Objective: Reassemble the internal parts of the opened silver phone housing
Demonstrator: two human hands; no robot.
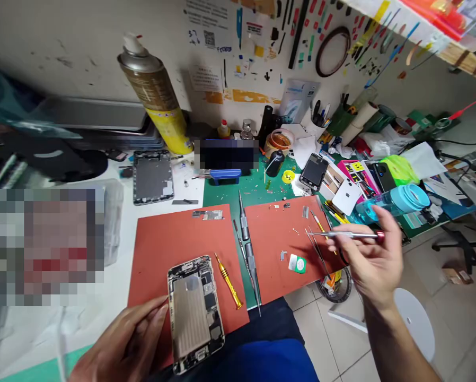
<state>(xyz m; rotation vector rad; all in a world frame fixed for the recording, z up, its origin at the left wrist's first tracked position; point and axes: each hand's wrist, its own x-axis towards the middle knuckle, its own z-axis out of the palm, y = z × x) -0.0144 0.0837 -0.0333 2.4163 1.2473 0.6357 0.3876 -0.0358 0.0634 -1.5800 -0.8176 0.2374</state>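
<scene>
My left hand [130,339] grips the left edge of an opened smartphone [192,318], its fingers pressed together there. The phone's inside faces up, with a pale ribbed battery area and a dark board along the right. Raised over the right side, my right hand [375,260] holds a slim screwdriver [349,234] with a red end, its tip pointing left. Below that tip lie tweezers [319,253] on an orange-red mat [270,276]. A gold screwdriver [229,281] rests just right of the phone.
Dark metal tools [249,254] lie between the mats. Small parts and a green-and-white container [297,263] sit on the right mat. Behind stand a yellow spray can [168,130] and a gutted phone housing [153,178]. A blue bottle [397,201] lies at right.
</scene>
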